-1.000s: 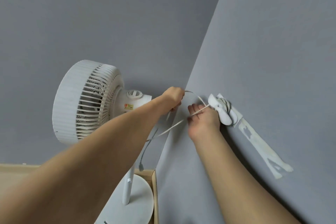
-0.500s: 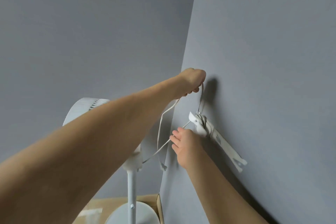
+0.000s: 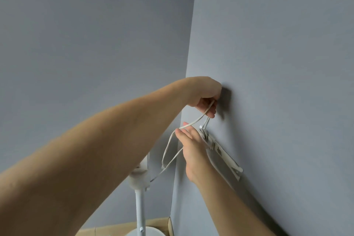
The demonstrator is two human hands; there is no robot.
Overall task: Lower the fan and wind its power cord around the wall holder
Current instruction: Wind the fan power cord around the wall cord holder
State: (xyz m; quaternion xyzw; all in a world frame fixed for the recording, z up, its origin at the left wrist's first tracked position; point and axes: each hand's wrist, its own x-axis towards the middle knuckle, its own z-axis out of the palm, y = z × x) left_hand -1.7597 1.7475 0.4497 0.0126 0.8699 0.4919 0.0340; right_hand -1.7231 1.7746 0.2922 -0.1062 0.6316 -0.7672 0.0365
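Indoor room corner, likely domestic: plain grey-blue painted walls (image 3: 268, 44) meeting just left of white wall holder (image 3: 222, 151); white pedestal fan (image 3: 138, 197) below-left of holder, on pale wooden floor (image 3: 115, 230)

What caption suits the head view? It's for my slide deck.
Left hand lifts a power cord loop above the wall holder while right hand steadies the windings.

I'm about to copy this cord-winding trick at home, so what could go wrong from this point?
The left hand holds the power cord up taut above the wall holder; a hard pull might strain the holder off the wall. A slack loop hangs toward the fan, so it could snag there or tug the stand. If the right hand eases its grip beside the wraps, the turns already wound might loosen.
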